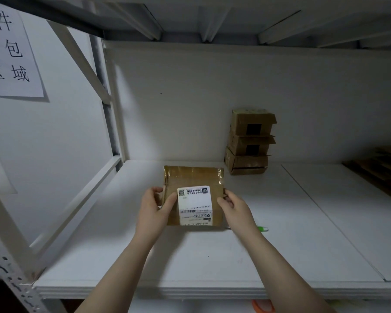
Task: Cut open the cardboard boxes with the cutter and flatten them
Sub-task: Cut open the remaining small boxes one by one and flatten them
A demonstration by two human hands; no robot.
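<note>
The box is gripped at its sides by left hand and right hand; cutter lies just right of it. Slick tape could skid the blade toward a gripping hand.

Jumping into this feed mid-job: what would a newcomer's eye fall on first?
The eye lands first on the taped box with its white label, gripped at both sides by the left hand and right hand in the middle of the white shelf. Behind it to the right, a stack of three boxes stands against the back wall. A green-tipped tool, likely the cutter, lies half hidden by the right wrist.
</note>
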